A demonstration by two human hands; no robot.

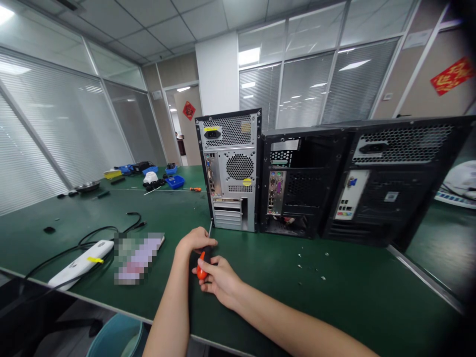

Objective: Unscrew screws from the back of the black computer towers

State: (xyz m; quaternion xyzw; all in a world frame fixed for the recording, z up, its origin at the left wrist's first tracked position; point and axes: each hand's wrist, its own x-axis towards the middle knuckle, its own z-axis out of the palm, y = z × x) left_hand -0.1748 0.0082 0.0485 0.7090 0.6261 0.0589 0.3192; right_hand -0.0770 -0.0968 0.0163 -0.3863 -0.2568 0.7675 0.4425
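Table (pixel 278 297), with case (pixel 231 153) at twelve o'clock: screwdriver (pixel 202 270) is gripped by right hand (pixel 222 282), pinched by left hand (pixel 197 239), seemingly for steadiness.

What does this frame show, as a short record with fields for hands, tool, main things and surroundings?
Left hand: at the front end of the screwdriver; grip unclear
Right hand: closed around the screwdriver's orange-and-black handle
Tool tip: near the bottom corner, at picture left, of the silver-backed computer tower; contact unclear
Other towers: two black ones, the middle tower and the rightmost tower
Surface: green table
Loose items: small bits in front of the black towers; white power strip at picture left
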